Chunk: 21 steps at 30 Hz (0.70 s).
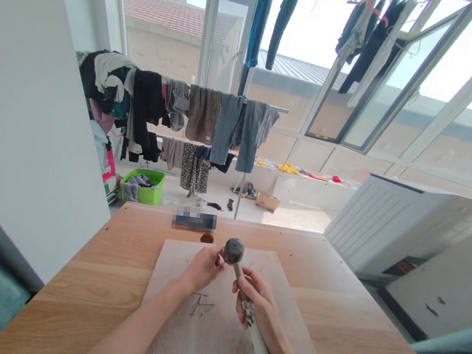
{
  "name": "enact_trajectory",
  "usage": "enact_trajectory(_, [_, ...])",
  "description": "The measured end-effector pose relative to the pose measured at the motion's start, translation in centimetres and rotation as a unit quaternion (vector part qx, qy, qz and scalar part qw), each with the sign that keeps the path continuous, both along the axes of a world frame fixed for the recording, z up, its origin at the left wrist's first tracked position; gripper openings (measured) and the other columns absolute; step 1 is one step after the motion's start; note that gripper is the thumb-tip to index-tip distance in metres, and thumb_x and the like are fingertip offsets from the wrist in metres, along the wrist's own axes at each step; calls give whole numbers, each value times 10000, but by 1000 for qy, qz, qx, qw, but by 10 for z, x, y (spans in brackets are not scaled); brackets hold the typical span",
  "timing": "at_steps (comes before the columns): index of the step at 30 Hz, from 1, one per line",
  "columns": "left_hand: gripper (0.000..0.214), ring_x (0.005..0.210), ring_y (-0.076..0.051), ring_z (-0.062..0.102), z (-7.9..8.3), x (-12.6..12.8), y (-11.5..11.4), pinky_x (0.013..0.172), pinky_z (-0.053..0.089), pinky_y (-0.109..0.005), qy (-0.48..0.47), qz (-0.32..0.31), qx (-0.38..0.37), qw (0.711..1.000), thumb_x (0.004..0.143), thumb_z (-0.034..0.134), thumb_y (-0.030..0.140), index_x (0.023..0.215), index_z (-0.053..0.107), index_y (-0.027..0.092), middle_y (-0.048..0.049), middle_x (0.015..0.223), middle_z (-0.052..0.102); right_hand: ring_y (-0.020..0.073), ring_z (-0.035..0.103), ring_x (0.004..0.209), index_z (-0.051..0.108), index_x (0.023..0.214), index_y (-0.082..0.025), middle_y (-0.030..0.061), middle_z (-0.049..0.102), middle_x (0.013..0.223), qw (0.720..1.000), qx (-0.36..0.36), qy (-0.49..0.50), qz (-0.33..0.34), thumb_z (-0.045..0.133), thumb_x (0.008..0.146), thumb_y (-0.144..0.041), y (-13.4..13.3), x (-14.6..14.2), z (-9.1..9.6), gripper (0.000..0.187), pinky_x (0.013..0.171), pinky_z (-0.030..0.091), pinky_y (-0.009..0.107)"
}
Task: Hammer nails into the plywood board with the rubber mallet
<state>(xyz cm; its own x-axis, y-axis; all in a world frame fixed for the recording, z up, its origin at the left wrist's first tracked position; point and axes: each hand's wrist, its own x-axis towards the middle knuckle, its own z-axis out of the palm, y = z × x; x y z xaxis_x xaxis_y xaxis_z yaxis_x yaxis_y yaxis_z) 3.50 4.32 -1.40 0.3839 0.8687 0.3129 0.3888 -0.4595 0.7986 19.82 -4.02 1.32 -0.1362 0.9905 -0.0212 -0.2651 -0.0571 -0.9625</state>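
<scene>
My right hand [258, 299] is closed around the handle of a hammer [234, 252] with a dark, rounded head. The lower handle looks worn and pale and runs back along my forearm. Just left of the hammer head, my left hand [205, 268] is closed in a pinch low over the whitish board [208, 344]. What its fingertips hold, if anything, is hidden or too small to make out. Several loose nails [200, 302] lie on the board below my left hand.
The board lies on a wooden table [90, 291]. Beyond it are a small round brown thing [207, 237] and a blurred dark rectangular item [194, 220]. Past the table stand a laundry-covered rack [202, 115], a green basket [149, 194] and a white cabinet-like object [401, 224].
</scene>
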Motion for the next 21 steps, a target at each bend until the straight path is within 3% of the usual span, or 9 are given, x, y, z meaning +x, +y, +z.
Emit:
enact_trajectory(3, [193, 714, -134, 557, 15, -11, -1, 658, 434, -218, 22, -40, 2, 999, 724, 602, 96, 899, 615, 178, 15, 783, 589, 49, 492, 297, 640, 992, -161, -17, 635, 735, 1000, -4, 1, 0, 744, 771, -553, 0, 1, 0, 462, 240, 342, 149])
enact_trajectory(6, [240, 832, -174, 565, 43, -33, -4, 706, 452, -244, 122, -59, -10, 991, 655, 706, 210, 888, 647, 200, -10, 937, 560, 46, 485, 299, 643, 1014, -167, -14, 638, 744, 1000, -6, 8, -7, 732, 784, -545, 1, 1, 0, 452, 240, 345, 152])
enact_trajectory(10, [197, 727, -178, 553, 72, -55, -11, 590, 405, -240, 284, -85, -66, 953, 590, 731, 262, 775, 676, 218, 8, 842, 564, 51, 485, 303, 633, 1042, -174, -18, 632, 739, 1000, -6, 14, -24, 744, 764, -541, 3, 2, -2, 474, 238, 340, 155])
enact_trajectory(15, [105, 551, -152, 502, 76, -48, -22, 486, 335, -252, 354, -111, -122, 921, 567, 724, 198, 578, 620, 210, 16, 682, 596, 48, 480, 301, 636, 1036, -164, -16, 633, 738, 1000, -5, 9, -28, 748, 761, -535, 4, 3, -4, 475, 240, 341, 155])
enact_trajectory(21, [201, 516, -135, 444, 74, -34, -26, 493, 323, -259, 344, -110, -54, 931, 519, 737, 118, 491, 559, 207, 14, 655, 576, 51, 487, 310, 637, 1028, -164, -14, 632, 746, 999, -3, 5, -31, 752, 764, -527, 3, 3, -2, 463, 241, 345, 158])
